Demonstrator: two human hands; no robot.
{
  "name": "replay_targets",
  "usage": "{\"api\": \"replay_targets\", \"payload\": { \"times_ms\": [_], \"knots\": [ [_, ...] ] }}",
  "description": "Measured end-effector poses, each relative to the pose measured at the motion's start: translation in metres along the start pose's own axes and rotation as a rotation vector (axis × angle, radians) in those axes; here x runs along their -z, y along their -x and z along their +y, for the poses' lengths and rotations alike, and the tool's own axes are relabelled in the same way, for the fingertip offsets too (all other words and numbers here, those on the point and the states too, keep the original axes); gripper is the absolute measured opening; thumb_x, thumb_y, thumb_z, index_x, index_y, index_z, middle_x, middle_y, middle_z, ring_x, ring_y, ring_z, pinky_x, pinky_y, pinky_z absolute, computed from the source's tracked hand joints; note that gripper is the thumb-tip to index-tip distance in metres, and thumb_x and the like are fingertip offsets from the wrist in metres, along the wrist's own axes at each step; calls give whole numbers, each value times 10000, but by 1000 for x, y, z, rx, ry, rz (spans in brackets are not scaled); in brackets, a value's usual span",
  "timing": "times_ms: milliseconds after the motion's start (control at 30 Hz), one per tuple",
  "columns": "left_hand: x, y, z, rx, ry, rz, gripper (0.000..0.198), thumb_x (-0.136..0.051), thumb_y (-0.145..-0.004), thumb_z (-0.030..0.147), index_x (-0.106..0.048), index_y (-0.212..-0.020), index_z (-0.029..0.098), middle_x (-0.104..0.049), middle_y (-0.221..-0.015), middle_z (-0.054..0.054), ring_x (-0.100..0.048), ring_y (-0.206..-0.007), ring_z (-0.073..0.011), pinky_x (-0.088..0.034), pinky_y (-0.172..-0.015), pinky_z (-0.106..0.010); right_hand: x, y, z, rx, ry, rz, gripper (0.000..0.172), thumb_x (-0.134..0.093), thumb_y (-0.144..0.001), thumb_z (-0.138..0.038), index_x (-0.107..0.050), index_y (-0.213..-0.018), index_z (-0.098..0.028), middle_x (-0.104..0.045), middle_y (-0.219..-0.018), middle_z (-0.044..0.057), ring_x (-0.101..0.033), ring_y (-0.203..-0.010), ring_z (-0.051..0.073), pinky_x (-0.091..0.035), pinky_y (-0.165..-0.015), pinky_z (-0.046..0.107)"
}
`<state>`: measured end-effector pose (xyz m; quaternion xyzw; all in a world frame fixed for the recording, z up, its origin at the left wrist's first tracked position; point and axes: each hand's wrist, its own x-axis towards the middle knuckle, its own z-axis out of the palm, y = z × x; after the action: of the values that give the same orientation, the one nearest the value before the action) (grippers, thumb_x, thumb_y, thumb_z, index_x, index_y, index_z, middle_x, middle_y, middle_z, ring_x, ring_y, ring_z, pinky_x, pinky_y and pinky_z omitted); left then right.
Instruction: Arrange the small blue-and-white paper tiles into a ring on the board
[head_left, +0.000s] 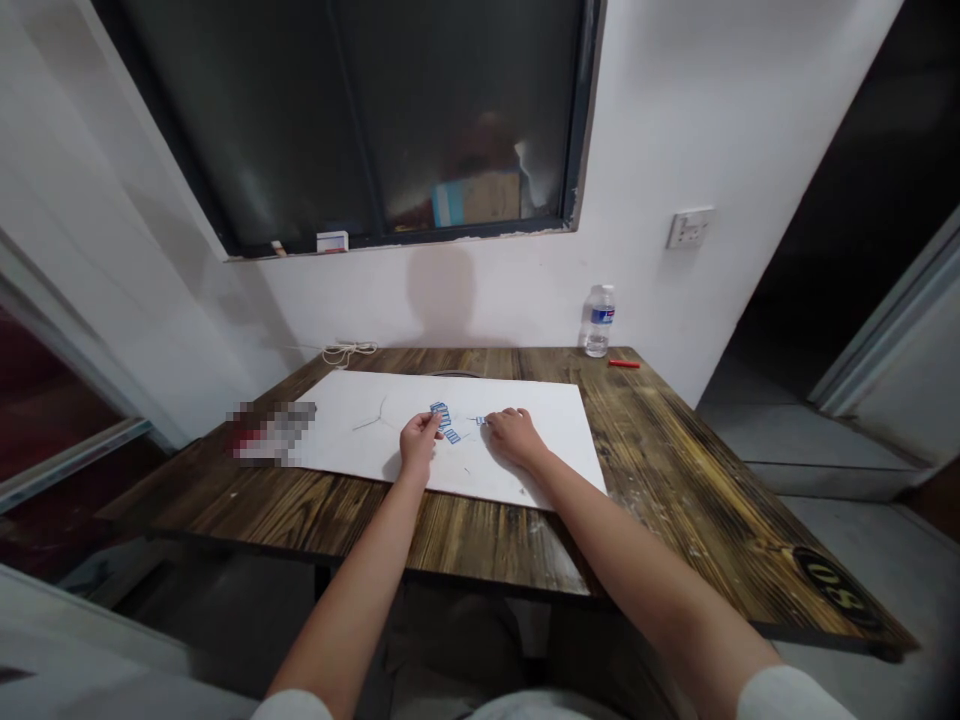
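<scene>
A large white sheet (pixel 360 430) lies flat on the wooden table (pixel 675 480). My left hand (pixel 418 443) rests on the sheet with fingers curled, pinching several small blue-and-white cards (pixel 442 415); one more small blue card (pixel 452 437) lies just beside it. My right hand (pixel 514 432) lies on the sheet a little to the right, fingers bent, its fingertips on another small blue card (pixel 481 421). Thin dark lines or cracks mark the sheet left of my hands.
A water bottle (pixel 599 320) stands at the table's far right by the wall, a red pen (pixel 624 364) beside it. A white cable (pixel 349 350) lies at the far edge. A blurred patch (pixel 270 432) covers something at the sheet's left end. A dark window (pixel 360 120) is above.
</scene>
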<state>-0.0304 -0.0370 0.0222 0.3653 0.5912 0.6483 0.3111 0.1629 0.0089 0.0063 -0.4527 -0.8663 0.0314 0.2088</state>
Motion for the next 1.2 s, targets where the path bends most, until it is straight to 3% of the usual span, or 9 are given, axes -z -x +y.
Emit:
{"api": "replay_targets", "payload": {
  "times_ms": [200, 333, 467, 600, 867, 1200],
  "knots": [
    [-1, 0, 1, 6, -9, 3, 367, -732, -586, 460, -629, -783, 168, -563, -535, 33, -500, -450, -89, -249, -364, -157, 2, 0, 4, -8, -70, 44, 293, -456, -832, -105, -713, -929, -208, -687, -865, 77, -563, -890, 196, -303, -846, 311],
    [0, 1, 2, 9, -10, -7, 373, -723, -595, 463, -632, -802, 166, -556, -515, 37, -456, -414, -77, -240, -363, -160, -2, 0, 6, -45, -149, 88, 297, -466, -817, -100, -727, -917, -201, -672, -829, 71, -553, -853, 194, -335, -806, 295],
    [0, 0, 1, 9, 2, 0, 384, -733, -572, 472, -629, -782, 167, -558, -529, 36, -497, -453, -88, -254, -374, -159, -5, 1, 6, -34, -130, 134, 285, -481, -863, -187, -699, -1044, -217, -667, -1016, 83, -497, -993, 235, -334, -829, 332],
    [0, -1, 0, 5, 9, -15, 390, -738, -560, 469, -634, -786, 169, -569, -555, 31, -508, -473, -88, -258, -380, -160, -8, 4, 2, -12, -49, 93, 292, -557, -861, -354, -673, -1113, -258, -581, -1219, 85, -398, -1123, 291, -304, -882, 395],
    [1, -2, -3, 1, 13, -24, 372, -728, -570, 457, -636, -790, 171, -590, -594, 17, -533, -499, -95, -268, -387, -162, -8, 0, 2, -161, -86, -4, 296, -659, -792, -481, -702, -957, -239, -571, -1128, 97, -403, -1086, 290, -311, -858, 384],
    [1, 0, -1, 12, -9, -18, 389, -727, -580, 476, -638, -798, 166, -558, -525, 30, -485, -438, -85, -248, -380, -162, -8, 1, -2, -292, -103, -31, 354, -603, -822, -541, -710, -941, -225, -551, -1127, 122, -402, -1095, 295, -295, -859, 393]
  ]
}}
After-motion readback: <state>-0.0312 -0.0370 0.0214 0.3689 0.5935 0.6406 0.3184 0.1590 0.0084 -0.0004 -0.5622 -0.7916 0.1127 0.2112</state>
